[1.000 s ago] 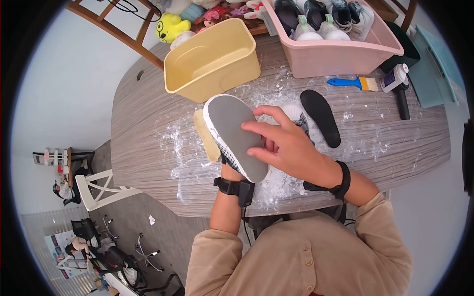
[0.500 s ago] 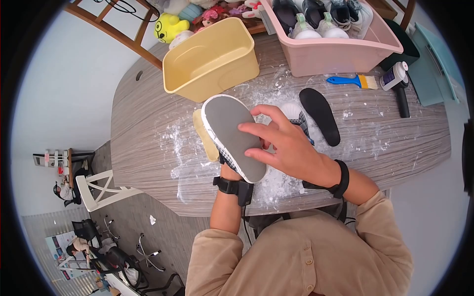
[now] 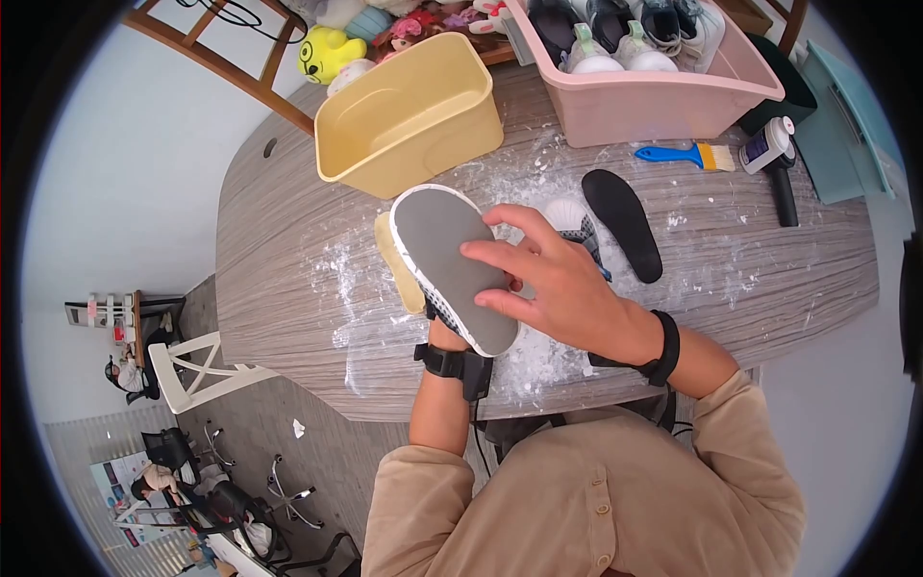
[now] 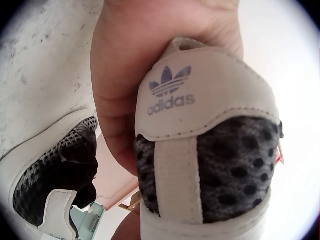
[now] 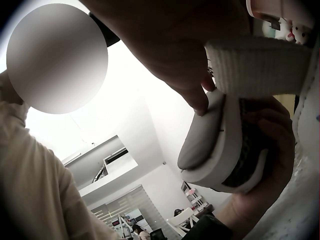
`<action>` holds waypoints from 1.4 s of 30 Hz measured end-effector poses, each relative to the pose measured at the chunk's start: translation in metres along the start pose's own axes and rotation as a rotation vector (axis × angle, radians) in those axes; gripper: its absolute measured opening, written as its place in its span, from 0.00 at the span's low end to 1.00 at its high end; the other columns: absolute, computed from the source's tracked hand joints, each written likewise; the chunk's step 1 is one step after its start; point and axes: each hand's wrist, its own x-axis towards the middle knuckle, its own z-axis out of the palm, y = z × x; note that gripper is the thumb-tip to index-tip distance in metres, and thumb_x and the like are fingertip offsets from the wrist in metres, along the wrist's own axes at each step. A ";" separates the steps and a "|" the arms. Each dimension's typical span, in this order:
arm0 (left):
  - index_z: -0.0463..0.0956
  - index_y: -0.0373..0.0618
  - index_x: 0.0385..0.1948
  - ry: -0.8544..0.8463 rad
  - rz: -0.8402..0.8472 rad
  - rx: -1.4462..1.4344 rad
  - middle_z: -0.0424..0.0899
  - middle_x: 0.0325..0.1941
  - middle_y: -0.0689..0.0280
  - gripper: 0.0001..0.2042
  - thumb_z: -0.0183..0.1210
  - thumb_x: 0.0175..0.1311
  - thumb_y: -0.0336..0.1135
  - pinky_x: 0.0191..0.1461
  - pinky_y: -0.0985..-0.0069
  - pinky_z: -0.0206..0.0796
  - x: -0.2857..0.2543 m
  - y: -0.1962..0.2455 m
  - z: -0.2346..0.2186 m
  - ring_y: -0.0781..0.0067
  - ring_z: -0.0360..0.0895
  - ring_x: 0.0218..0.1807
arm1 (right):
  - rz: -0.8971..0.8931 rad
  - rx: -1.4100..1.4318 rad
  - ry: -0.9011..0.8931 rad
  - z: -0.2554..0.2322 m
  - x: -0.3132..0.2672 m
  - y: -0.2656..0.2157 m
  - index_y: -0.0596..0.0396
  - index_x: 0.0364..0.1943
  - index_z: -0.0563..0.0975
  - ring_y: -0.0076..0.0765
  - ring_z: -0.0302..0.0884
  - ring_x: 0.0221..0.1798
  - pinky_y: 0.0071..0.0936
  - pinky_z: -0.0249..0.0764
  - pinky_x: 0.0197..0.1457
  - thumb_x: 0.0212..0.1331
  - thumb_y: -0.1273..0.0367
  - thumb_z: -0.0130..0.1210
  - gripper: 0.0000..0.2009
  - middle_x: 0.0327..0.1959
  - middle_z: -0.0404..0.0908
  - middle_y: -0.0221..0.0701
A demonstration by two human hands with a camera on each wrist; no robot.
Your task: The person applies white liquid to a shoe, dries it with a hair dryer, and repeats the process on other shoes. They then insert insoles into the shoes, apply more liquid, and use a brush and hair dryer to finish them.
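Observation:
From below, my left hand (image 4: 120, 55) grips a sneaker (image 4: 210, 110) of black mesh and white trim, with an adidas mark on its heel; in the head view that hand is hidden behind the shoe. Its flat grey sole (image 3: 437, 240) faces up toward me. My right hand (image 3: 572, 288) reaches over from the right, fingers spread and loosely bent, fingertips on the grey sole. On the table, partly covered by my right hand, lies a second sneaker (image 4: 42, 185). To its right is a black insole (image 3: 623, 226); a beige insole-shaped piece (image 3: 396, 264) lies left of the held shoe.
White powder and flakes mark the wood-grain table (image 3: 279, 279). A yellow bin (image 3: 433, 144) and a pink bin (image 3: 654, 111) holding several shoes stand at the back. A blue-handled brush (image 3: 678, 155), a white bottle (image 3: 764, 146) and a black-handled tool (image 3: 784, 197) lie at the right.

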 end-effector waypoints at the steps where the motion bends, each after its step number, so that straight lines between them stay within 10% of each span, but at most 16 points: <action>1: 0.70 0.43 0.36 -0.011 -0.023 -0.043 0.76 0.29 0.66 0.08 0.57 0.58 0.33 0.31 0.78 0.67 -0.001 -0.004 0.000 0.74 0.75 0.31 | -0.001 0.000 0.000 0.000 0.000 0.000 0.51 0.48 0.77 0.30 0.76 0.30 0.27 0.76 0.35 0.46 0.72 0.66 0.21 0.54 0.66 0.33; 21: 0.69 0.44 0.46 -0.025 -0.116 -0.206 0.76 0.36 0.65 0.12 0.53 0.64 0.36 0.36 0.76 0.72 0.003 -0.001 -0.004 0.74 0.75 0.36 | 0.113 0.043 -0.067 -0.010 0.004 0.001 0.53 0.50 0.74 0.39 0.80 0.33 0.32 0.76 0.39 0.50 0.65 0.63 0.21 0.57 0.65 0.37; 33: 0.67 0.42 0.52 0.170 -0.569 -1.280 0.76 0.44 0.62 0.16 0.51 0.67 0.38 0.42 0.73 0.75 0.018 0.001 -0.007 0.69 0.77 0.43 | 0.225 0.056 -0.073 -0.011 0.008 0.015 0.54 0.56 0.71 0.33 0.74 0.36 0.29 0.73 0.43 0.47 0.63 0.66 0.29 0.61 0.66 0.39; 42: 0.67 0.32 0.53 0.251 -0.332 -1.191 0.78 0.51 0.54 0.21 0.51 0.64 0.38 0.53 0.63 0.75 -0.008 -0.041 -0.027 0.60 0.79 0.49 | 0.422 0.353 -0.088 -0.016 0.014 0.031 0.63 0.56 0.68 0.31 0.78 0.41 0.26 0.74 0.45 0.52 0.71 0.55 0.24 0.47 0.77 0.41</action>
